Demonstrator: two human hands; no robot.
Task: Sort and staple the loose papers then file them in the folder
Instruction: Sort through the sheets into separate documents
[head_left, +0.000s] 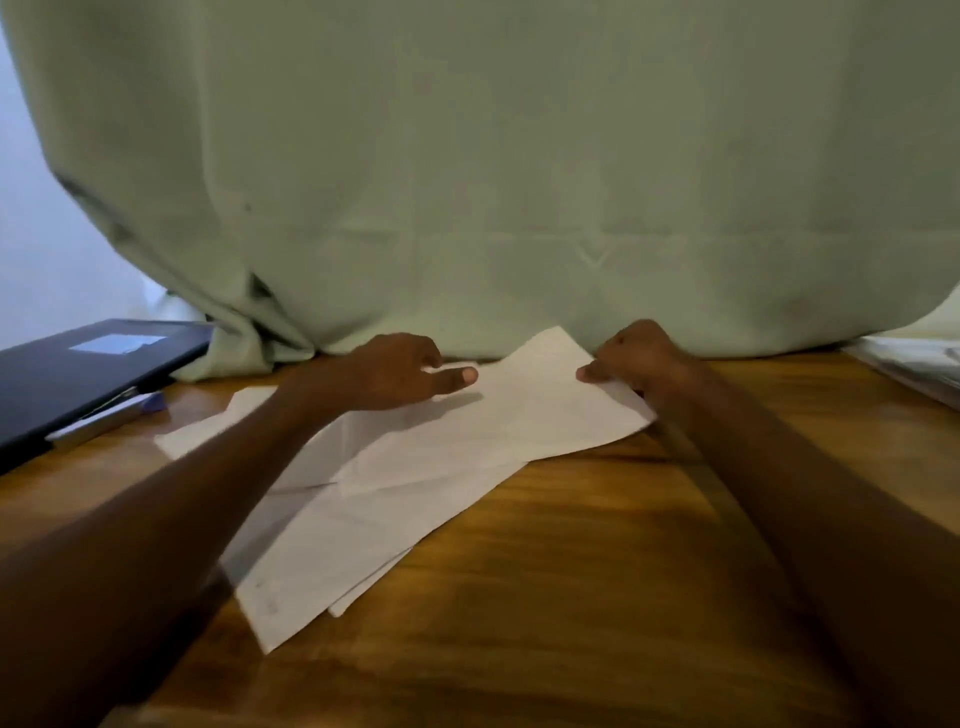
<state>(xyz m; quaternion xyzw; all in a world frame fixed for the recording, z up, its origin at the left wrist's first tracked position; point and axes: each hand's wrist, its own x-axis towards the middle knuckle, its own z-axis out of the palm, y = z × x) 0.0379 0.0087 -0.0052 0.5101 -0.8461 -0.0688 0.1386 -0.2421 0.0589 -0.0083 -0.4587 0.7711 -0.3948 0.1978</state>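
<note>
Here, my right hand (641, 358) pinches the far right corner of the top sheet (519, 415) of loose papers (332, 540) on the wooden table (571, 597); my left hand (395, 371) hovers over them, fingers loosely curled, holding nothing. Dark folder (78, 374) lies far left.

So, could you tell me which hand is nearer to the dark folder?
Left. The left hand rests over the papers, just right of the dark folder; the right hand pinches the papers' far right edge.

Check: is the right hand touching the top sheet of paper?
Touching. The head view shows the right hand pinching the right edge of the top sheet, thumb lying on its upper face and fingers curled at the edge.
</note>
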